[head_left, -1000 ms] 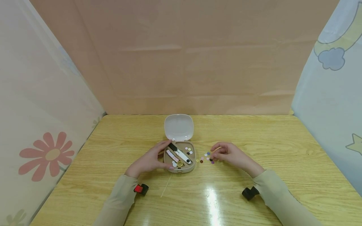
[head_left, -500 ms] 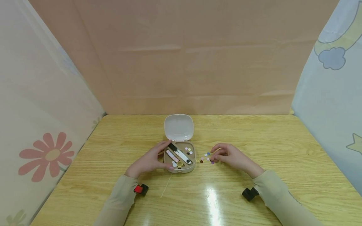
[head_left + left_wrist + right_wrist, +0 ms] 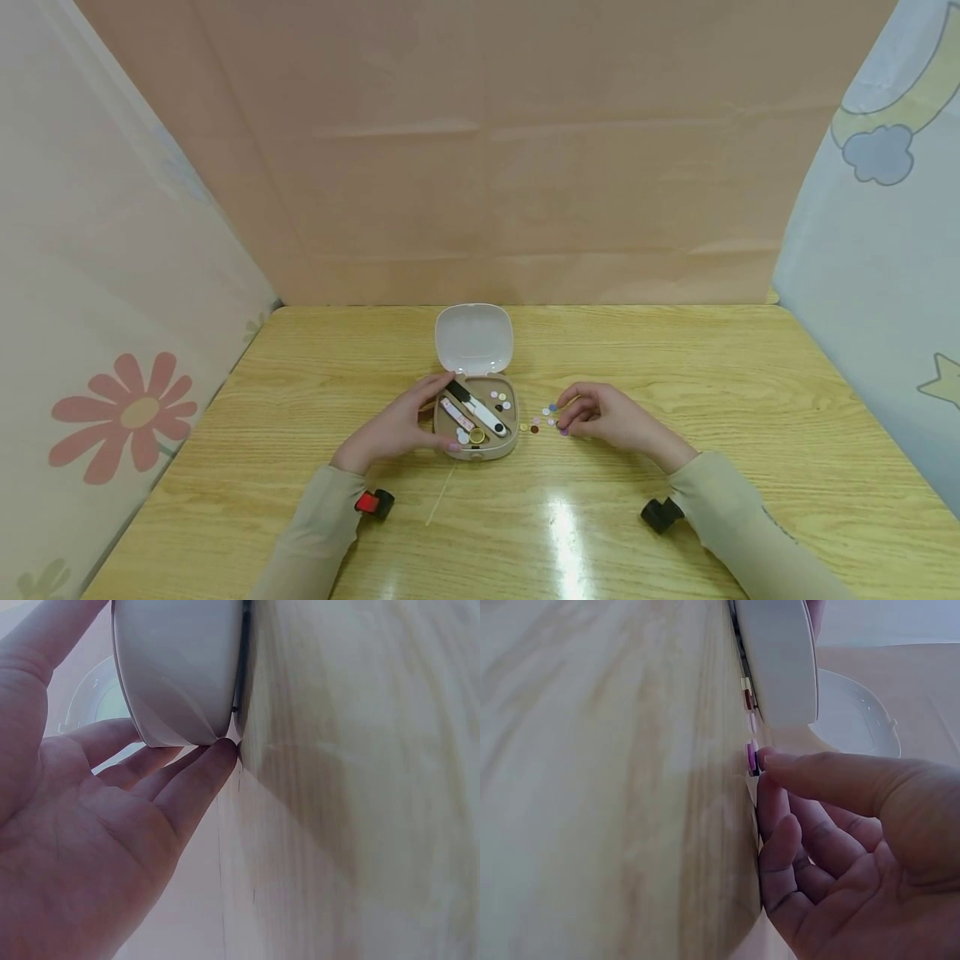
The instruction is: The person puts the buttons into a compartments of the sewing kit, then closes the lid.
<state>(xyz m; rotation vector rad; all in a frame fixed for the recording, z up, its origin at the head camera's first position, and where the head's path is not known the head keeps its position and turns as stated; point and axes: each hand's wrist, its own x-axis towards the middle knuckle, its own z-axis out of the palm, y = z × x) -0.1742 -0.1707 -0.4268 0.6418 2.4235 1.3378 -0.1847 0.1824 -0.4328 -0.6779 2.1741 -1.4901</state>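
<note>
Far past the fingertips, a plain peach sheet [image 3: 480,150] stood behind a shiny wood table [image 3: 300,350]. It looked like the step in hand was picking up one tiny button. The right hand [image 3: 611,417] had bent fingers, with the thumb and a fingertip close together at a dark button [image 3: 757,766]. That button sat right at those tips, down by the wood; I could not tell if they had a good grip. The left hand [image 3: 397,425] held the sewing box [image 3: 497,452], with its thumb at the front and its fingers toward the back.

The next move seemed to need a tight pinch and a small lift. A purple button [image 3: 565,432] sat close to the right thumb, so it could have got in the way. A blue button [image 3: 552,408] lay just past the right fingers, and a yellow button [image 3: 523,427] lay left of them, beside the box. Near the left thumb, inside the box, lay a gold ring [image 3: 477,435]. The open lid [image 3: 474,339] stood past the left fingertips.
</note>
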